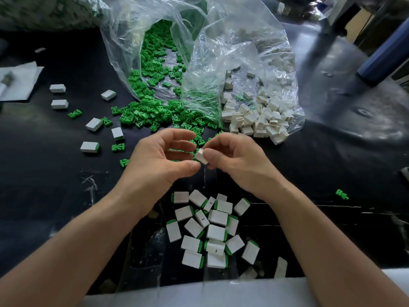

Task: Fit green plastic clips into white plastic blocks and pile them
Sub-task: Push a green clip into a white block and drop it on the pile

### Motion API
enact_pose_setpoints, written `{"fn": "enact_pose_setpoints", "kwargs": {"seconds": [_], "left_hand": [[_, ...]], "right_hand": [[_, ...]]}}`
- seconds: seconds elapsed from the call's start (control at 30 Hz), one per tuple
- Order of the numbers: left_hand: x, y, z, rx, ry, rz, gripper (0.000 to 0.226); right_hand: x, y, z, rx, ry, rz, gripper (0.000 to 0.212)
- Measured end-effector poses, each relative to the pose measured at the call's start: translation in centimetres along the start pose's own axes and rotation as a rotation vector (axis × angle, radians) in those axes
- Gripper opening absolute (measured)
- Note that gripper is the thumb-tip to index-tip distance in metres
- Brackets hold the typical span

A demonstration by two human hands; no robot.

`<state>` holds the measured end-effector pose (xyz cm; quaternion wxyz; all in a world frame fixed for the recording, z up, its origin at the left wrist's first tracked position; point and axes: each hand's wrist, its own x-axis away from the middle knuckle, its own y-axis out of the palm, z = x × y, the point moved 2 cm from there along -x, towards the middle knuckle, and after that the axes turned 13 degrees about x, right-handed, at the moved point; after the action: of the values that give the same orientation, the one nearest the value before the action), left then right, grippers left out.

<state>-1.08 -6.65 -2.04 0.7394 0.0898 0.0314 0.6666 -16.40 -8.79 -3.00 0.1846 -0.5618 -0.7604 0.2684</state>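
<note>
White block [201, 156], left hand [158, 160], right hand [235, 161] pinching

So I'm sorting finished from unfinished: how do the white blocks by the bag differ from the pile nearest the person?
The blocks by the bag are plain white, some showing an open slot; the near pile shows green clip edges. The blocks by the bag lie tumbled, partly under the clear bag; the near pile lies mostly flat on the black table. Both are small white rectangular blocks.
</note>
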Motion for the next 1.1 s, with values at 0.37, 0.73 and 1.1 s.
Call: {"fn": "enact_pose_setpoints", "kwargs": {"seconds": [0.37,0.73,1.1], "left_hand": [[0.0,-0.2,0.2,0.073,-0.014,0.088,0.028],[0.1,0.2,0.3,0.105,-0.056,0.035,0.028],[0.1,0.3,0.3,0.119,-0.041,0.024,0.019]], "right_hand": [[-0.1,-0.6,0.5,0.476,0.055,0.244,0.024],[-0.4,0.1,0.7,0.715,0.06,0.093,0.021],[0.0,-1.0,0.6,0.544,0.117,0.133,0.008]]}}
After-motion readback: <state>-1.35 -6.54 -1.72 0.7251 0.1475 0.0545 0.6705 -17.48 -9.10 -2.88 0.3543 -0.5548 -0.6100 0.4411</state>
